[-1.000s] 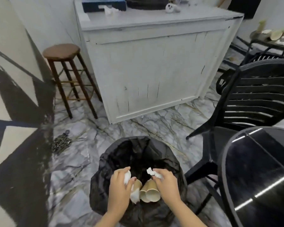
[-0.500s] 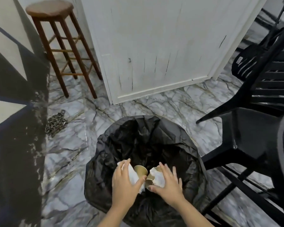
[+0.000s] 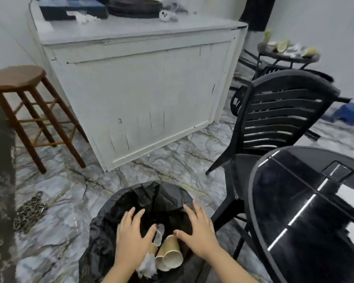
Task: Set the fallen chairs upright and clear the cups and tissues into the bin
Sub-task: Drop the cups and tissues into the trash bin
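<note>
I am holding both hands spread flat over the mouth of the bin (image 3: 151, 193). My left hand (image 3: 132, 240) is open, fingers fanned, gripping nothing. My right hand (image 3: 199, 229) is open likewise and empty. The cups (image 3: 170, 256) are lying directly between my hands and slightly below them, inside the bin's opening and toward its near side. The cups are lying on their sides, long axes running roughly from far to near, with their open mouths pointing back toward me. Both hands are about equally near; the right thumb is just beside the upper cup's base. A tissue (image 3: 147, 264) is sitting just beside the cups, at the heel of my left hand, with a second pale scrap above it by my left thumb.

Beyond the bin, a black chair (image 3: 274, 119) is standing upright beside the table (image 3: 307, 201) on my right. More cups appear to be lying on a far small table (image 3: 290, 58), so I am judging that clearing remains there.
</note>
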`<state>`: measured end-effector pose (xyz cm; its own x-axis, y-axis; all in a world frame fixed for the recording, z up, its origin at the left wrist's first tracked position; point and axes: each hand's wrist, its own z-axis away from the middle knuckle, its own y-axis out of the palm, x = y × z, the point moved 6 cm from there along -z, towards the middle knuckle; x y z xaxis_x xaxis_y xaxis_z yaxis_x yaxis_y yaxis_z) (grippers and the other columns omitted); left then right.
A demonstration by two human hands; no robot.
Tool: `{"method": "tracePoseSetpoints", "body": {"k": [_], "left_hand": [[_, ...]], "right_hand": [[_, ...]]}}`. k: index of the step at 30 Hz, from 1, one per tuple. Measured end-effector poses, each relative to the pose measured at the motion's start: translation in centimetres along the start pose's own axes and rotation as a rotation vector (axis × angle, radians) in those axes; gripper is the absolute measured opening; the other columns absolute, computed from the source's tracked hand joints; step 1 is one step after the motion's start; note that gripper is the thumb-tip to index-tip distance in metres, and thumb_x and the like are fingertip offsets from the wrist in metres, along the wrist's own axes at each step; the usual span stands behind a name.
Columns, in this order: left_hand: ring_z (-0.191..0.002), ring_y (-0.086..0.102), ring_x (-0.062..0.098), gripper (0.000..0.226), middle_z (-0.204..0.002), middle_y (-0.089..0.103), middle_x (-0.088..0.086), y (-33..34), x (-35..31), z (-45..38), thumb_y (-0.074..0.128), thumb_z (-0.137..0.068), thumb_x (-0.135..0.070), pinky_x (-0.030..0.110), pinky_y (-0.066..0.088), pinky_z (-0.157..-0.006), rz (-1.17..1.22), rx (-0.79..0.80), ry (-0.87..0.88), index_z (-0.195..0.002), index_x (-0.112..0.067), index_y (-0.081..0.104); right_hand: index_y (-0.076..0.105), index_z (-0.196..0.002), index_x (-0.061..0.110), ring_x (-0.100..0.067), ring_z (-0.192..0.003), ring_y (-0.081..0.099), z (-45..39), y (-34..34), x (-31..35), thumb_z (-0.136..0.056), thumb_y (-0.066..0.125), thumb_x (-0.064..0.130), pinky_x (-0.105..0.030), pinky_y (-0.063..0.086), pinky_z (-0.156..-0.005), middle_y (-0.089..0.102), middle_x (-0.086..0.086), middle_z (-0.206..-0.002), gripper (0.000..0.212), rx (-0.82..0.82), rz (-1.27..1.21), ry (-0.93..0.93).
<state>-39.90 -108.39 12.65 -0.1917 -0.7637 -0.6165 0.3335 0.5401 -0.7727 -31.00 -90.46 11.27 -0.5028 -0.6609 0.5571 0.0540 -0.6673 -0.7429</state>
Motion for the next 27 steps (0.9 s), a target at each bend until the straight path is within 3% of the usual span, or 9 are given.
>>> {"method": "tracePoseSetpoints", "body": {"k": [2,6,9,12,15,18,21,24,27], "left_hand": [[-0.142,0.013,0.02,0.059,-0.152,0.024,0.0,-1.4,-3.7,-0.6,0.054,-0.086,-0.048,0.039,0.015,-0.116,-0.009,-0.005,0.067,-0.137,-0.024,0.038],[-0.141,0.016,0.019,0.059,-0.151,0.026,0.0,-2.2,-11.1,-1.3,0.053,-0.086,-0.05,0.039,0.019,-0.116,-0.002,0.042,0.184,-0.137,-0.026,0.037],[-0.14,0.019,0.019,0.06,-0.151,0.025,0.0,-1.1,-16.6,-1.2,0.053,-0.085,-0.05,0.038,0.021,-0.114,-0.006,0.082,0.302,-0.137,-0.026,0.036],[-0.139,0.02,0.02,0.059,-0.15,0.026,0.002,1.0,-21.7,0.0,0.055,-0.084,-0.049,0.038,0.024,-0.112,0.021,0.138,0.407,-0.136,-0.026,0.038],[-0.135,0.028,0.025,0.065,-0.145,0.034,0.006,4.1,-26.5,1.7,0.053,-0.075,-0.059,0.043,0.031,-0.11,0.096,0.206,0.522,-0.128,-0.023,0.046],[-0.134,0.032,0.023,0.076,-0.141,0.04,0.007,8.3,-30.9,3.5,0.044,-0.069,-0.068,0.042,0.032,-0.109,0.061,0.256,0.636,-0.129,-0.022,0.048],[-0.137,0.026,0.015,0.09,-0.148,0.031,-0.003,12.2,-35.3,5.7,0.03,-0.06,-0.076,0.033,0.025,-0.112,0.03,0.306,0.677,-0.135,-0.028,0.041],[-0.138,0.023,0.014,0.095,-0.149,0.028,-0.006,16.1,-38.9,8.3,0.023,-0.054,-0.075,0.031,0.021,-0.112,0.036,0.362,0.702,-0.136,-0.029,0.038],[-0.137,0.024,0.012,0.093,-0.149,0.029,-0.006,19.7,-41.3,10.5,0.024,-0.055,-0.075,0.031,0.021,-0.113,0.036,0.388,0.715,-0.136,-0.029,0.037]], "right_hand": [[0.008,-0.145,0.038,-0.019,-0.144,-0.015,1.2,-3.5,0.3,-0.071,0.047,0.074,-0.047,0.004,-0.118,-0.018,0.014,-0.153,0.091,-0.06,-0.02,0.015],[0.008,-0.145,0.038,-0.019,-0.144,-0.012,4.4,-10.5,-0.1,-0.053,0.027,0.089,-0.048,0.005,-0.117,-0.017,0.016,-0.153,0.107,-0.22,-0.027,0.052],[0.011,-0.145,0.037,-0.017,-0.144,-0.011,7.2,-15.2,-1.9,-0.061,0.038,0.085,-0.045,0.005,-0.117,-0.013,0.02,-0.149,0.1,-0.348,-0.046,0.083],[0.011,-0.145,0.036,-0.014,-0.143,-0.012,10.6,-18.8,-5.4,-0.047,0.022,0.093,-0.045,0.005,-0.117,-0.014,0.022,-0.146,0.114,-0.458,-0.096,0.142],[0.013,-0.145,0.036,-0.017,-0.144,-0.01,13.9,-21.8,-10.0,-0.077,0.055,0.063,-0.045,0.005,-0.118,-0.008,0.011,-0.156,0.084,-0.565,-0.124,0.202],[0.015,-0.144,0.036,-0.017,-0.145,-0.007,17.5,-24.3,-15.3,-0.079,0.06,0.054,-0.045,0.008,-0.118,-0.004,0.013,-0.155,0.081,-0.654,-0.173,0.285],[0.013,-0.145,0.035,-0.017,-0.145,-0.004,20.6,-26.2,-20.5,-0.074,0.059,0.06,-0.046,0.01,-0.118,-0.004,0.016,-0.152,0.088,-0.703,-0.19,0.35],[0.012,-0.145,0.034,-0.02,-0.145,-0.002,23.2,-27.8,-25.1,-0.07,0.057,0.066,-0.045,0.014,-0.117,0.0,0.003,-0.158,0.093,-0.727,-0.183,0.416],[0.014,-0.145,0.032,-0.022,-0.145,-0.003,25.4,-28.6,-29.1,-0.043,0.032,0.097,-0.045,0.013,-0.117,-0.001,0.002,-0.158,0.122,-0.726,-0.209,0.492]]}}
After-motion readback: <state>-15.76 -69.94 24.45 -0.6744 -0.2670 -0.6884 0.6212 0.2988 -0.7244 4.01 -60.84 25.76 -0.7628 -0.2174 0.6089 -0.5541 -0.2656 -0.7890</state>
